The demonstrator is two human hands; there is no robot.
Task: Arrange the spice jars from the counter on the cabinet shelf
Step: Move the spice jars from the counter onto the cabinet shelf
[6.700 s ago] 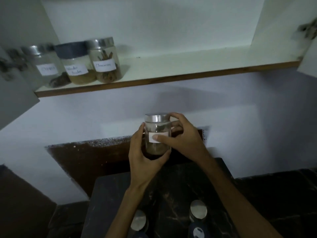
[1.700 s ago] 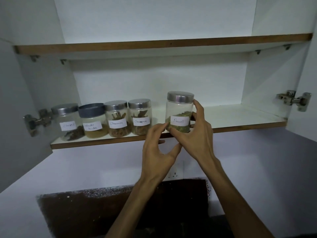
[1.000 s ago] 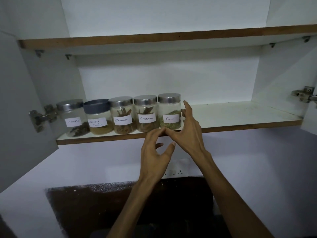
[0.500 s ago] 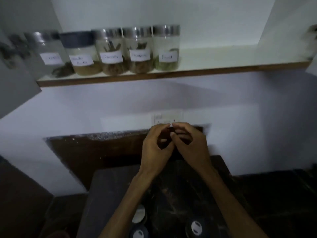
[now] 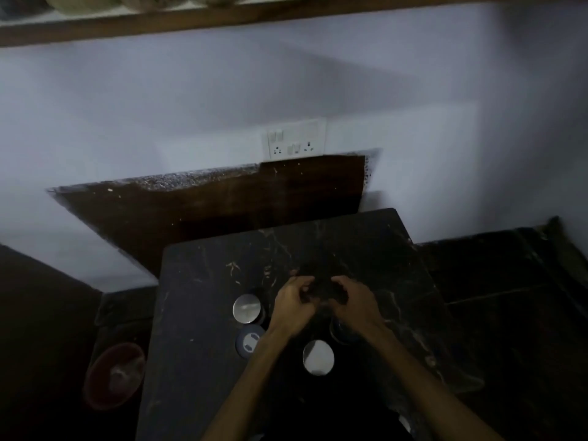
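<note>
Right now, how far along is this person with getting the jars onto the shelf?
Some jar bottoms show on the shelf at the top edge, so part looks done. Both hands, left hand and right hand, are down over the dark counter, seemingly holding nothing. Jars remain: a silver-lidded jar, a dark-lidded jar and another silver-lidded one.

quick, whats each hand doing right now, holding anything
Left hand: fingers curled, nothing visibly held, over the counter.
Right hand: fingers curled, nothing visibly held; grip cannot be told in the dark.
</note>
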